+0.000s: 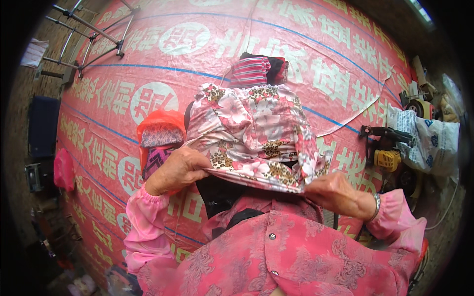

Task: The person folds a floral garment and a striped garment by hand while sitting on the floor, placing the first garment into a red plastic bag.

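A pink garment with flower and leopard print (255, 129) lies spread in front of my body, its gathered edge at the far side. My left hand (181, 170) pinches the near edge at its left corner. Near the right corner, my right hand (339, 194) grips the same edge, which is pulled nearly straight between the two. Something black lies under the garment. Just beyond it are a folded striped cloth (250, 72) and dark folded cloth (276, 68). Left of the garment, an orange-red bag (161, 120) holds folded patterned cloths (163, 135).
A red printed sheet (207, 55) covers the floor. A metal tube rack (94, 37) stands at the upper left, with a dark box (45, 125) below. To the right are a yellow and black machine (387, 160) and white plastic bags (426, 140). A pink bag (64, 170) lies left.
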{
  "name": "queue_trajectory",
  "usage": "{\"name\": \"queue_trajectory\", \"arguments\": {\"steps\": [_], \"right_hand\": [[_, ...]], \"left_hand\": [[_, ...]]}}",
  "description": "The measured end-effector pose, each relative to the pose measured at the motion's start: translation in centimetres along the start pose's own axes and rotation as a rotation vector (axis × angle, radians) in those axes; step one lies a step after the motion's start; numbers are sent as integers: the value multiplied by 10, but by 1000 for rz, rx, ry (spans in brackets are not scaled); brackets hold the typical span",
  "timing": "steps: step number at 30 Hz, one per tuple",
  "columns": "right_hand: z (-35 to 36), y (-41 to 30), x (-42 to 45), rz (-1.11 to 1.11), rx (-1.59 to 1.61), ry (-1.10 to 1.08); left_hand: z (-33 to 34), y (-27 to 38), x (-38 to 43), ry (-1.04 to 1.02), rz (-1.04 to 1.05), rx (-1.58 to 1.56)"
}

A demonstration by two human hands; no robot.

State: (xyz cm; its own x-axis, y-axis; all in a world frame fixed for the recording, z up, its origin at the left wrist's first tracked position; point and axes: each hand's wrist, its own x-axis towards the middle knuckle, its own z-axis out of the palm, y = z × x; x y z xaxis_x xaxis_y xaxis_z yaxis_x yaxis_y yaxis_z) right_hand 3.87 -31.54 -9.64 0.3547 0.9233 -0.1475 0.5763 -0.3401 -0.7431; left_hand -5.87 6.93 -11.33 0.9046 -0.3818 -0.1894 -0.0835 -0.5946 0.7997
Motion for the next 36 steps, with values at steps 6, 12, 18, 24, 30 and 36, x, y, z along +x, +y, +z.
{"name": "queue_trajectory", "arguments": {"steps": [6, 12, 18, 24, 30, 36], "right_hand": [[45, -19, -16, 10, 158, 97], [23, -17, 7, 10, 133, 90], [12, -20, 21, -25, 201, 67], [0, -25, 21, -12, 234, 78], [1, -22, 25, 18, 302, 44], [-2, -16, 28, 20, 334, -49]], "left_hand": [[24, -2, -20, 69, 5, 422], [27, 57, -27, 130, -77, 535], [91, 106, 21, 380, 142, 62], [106, 78, 50, 161, 160, -152], [107, 80, 52, 55, 33, -434], [105, 87, 58, -4, 96, -523]]}}
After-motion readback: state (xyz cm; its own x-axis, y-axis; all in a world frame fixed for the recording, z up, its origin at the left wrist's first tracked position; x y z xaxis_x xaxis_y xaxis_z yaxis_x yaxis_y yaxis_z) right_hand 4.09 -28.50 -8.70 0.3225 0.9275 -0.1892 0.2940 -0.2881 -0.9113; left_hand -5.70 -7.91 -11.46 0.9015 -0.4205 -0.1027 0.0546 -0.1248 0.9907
